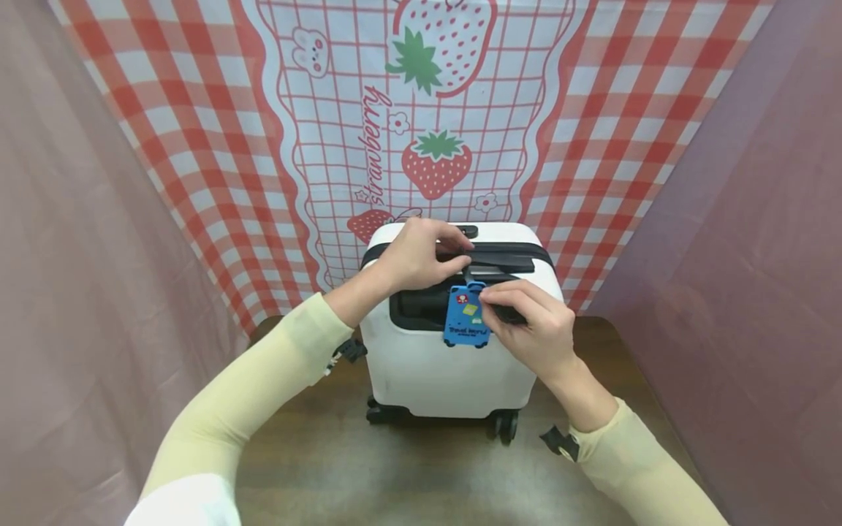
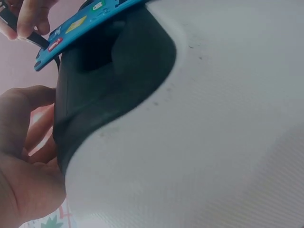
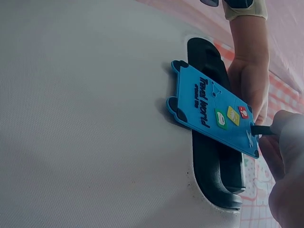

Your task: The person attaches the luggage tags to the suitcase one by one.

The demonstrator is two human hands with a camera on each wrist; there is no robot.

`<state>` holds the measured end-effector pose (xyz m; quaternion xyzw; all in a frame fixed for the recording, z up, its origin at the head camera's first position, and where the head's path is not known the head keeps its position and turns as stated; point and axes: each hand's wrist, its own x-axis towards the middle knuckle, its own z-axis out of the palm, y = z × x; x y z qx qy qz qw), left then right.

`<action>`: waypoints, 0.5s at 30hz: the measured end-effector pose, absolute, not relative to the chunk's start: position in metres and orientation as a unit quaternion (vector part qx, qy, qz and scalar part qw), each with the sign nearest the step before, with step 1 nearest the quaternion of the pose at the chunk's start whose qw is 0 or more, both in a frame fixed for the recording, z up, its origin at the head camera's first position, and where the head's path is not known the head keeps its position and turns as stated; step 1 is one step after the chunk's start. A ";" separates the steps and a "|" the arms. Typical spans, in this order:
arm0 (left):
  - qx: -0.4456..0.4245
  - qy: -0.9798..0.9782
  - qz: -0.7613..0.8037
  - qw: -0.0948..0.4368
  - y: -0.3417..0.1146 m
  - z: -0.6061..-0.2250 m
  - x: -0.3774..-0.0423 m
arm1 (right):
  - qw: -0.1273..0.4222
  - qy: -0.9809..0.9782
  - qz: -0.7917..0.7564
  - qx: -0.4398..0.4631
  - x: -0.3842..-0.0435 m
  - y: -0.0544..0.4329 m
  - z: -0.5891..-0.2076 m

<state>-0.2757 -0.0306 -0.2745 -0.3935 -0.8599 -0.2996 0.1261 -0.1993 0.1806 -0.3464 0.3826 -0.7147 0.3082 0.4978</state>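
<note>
A blue luggage tag (image 1: 468, 318), shaped like a small suitcase and printed "Travel World", hangs in front of the black recessed panel of a white suitcase (image 1: 447, 372). My right hand (image 1: 533, 321) pinches the tag's black strap (image 3: 262, 129) between thumb and fingers, close to the tag's slotted end. My left hand (image 1: 424, 256) is at the suitcase's black top handle (image 1: 506, 261), thumb in front and fingers over it. In the left wrist view, the left fingers curl in behind the black edge, so their tips are partly hidden. Another stretch of strap runs behind the tag.
The suitcase stands upright on black wheels (image 1: 505, 425) on a brown wooden surface (image 1: 316, 467). Behind it hangs a red-checked strawberry cloth (image 1: 434, 109). Pinkish curtains (image 1: 730, 204) close in both sides.
</note>
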 end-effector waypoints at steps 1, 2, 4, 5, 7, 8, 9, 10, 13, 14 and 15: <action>-0.392 -0.860 -0.299 0.128 -0.032 -0.275 -0.276 | 0.498 -0.715 0.309 0.382 -0.200 0.181 -0.347; -0.391 -0.861 -0.298 0.130 -0.033 -0.276 -0.277 | 0.498 -0.716 0.309 0.381 -0.200 0.181 -0.347; -0.388 -0.863 -0.294 0.135 -0.037 -0.277 -0.279 | 0.498 -0.717 0.308 0.378 -0.200 0.182 -0.347; -0.384 -0.865 -0.292 0.138 -0.040 -0.277 -0.280 | 0.498 -0.718 0.308 0.377 -0.200 0.182 -0.347; -0.375 -0.870 -0.288 0.140 -0.046 -0.278 -0.282 | 0.497 -0.718 0.310 0.376 -0.200 0.183 -0.348; -0.370 -0.872 -0.287 0.140 -0.050 -0.278 -0.282 | 0.497 -0.718 0.311 0.375 -0.200 0.183 -0.348; -0.365 -0.876 -0.284 0.139 -0.053 -0.279 -0.282 | 0.497 -0.718 0.312 0.375 -0.200 0.183 -0.348; -0.359 -0.879 -0.281 0.138 -0.057 -0.280 -0.283 | 0.497 -0.718 0.312 0.374 -0.200 0.183 -0.348; -0.343 -0.888 -0.276 0.133 -0.067 -0.282 -0.284 | 0.503 -0.714 0.314 0.372 -0.200 0.184 -0.348; -0.340 -0.889 -0.275 0.132 -0.069 -0.282 -0.284 | 0.505 -0.713 0.313 0.371 -0.199 0.184 -0.348; -0.337 -0.891 -0.275 0.131 -0.071 -0.283 -0.284 | 0.509 -0.711 0.313 0.370 -0.199 0.185 -0.349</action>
